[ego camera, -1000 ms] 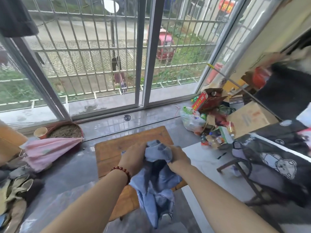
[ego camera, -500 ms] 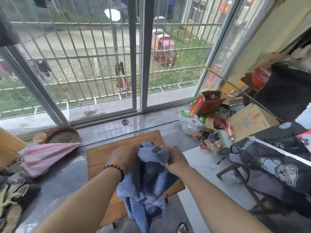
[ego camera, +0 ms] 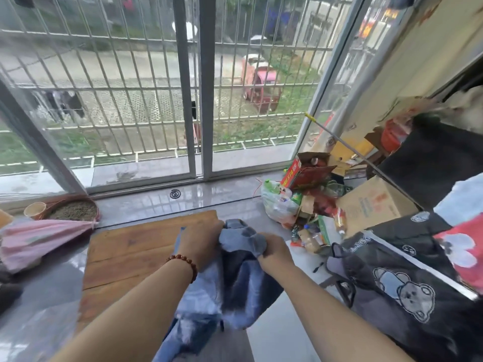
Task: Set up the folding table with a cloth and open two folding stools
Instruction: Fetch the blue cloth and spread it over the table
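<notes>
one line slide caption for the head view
Both hands, left and right, grip a bunched blue cloth above the wooden folding table.

Both hands grip a bunched blue cloth (ego camera: pixel 240 278) above the wooden counter (ego camera: pixel 130 254), the left hand (ego camera: pixel 202 244) wearing a bead bracelet (ego camera: pixel 184 262), the right hand (ego camera: pixel 274 253) pinching a fold; the rest hangs off the near edge

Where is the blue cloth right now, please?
Low in the head view's centre, the blue cloth hangs bunched between left hand and right hand, over the wooden table.

Red-brown bead bracelet (ego camera: pixel 186 262), left wrist
</notes>
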`<state>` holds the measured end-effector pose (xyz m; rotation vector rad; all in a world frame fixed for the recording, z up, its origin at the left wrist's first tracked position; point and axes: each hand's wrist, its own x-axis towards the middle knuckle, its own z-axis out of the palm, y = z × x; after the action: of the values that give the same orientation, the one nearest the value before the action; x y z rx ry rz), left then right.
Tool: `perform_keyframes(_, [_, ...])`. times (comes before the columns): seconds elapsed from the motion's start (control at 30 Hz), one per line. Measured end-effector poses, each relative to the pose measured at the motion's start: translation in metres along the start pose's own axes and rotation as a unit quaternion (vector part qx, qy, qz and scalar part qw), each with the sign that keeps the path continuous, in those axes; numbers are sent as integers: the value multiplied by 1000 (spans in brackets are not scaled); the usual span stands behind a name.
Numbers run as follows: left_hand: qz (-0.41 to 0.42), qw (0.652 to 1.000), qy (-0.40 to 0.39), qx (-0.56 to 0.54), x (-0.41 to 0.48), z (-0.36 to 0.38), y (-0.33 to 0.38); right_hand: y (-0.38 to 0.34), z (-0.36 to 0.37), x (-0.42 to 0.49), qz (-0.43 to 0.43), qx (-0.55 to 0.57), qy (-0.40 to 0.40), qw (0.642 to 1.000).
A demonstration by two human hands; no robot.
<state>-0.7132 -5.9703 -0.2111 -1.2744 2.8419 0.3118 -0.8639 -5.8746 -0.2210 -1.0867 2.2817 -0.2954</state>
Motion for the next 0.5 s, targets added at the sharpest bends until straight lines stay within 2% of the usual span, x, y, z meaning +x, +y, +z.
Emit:
perform_keyframes(0.1, [-11,1000,-14,0,4,0,12,8,-6,13,0,-35,-6,999])
perform_keyframes(0.23, [-50,996,-24,-64,9,8,-2,0,-6,36,-26,-55,-2,998])
perform_keyframes(0.5, [-113,993,-12,-20,39,-7,-55,-55,2,86,-74,-53,-8,996])
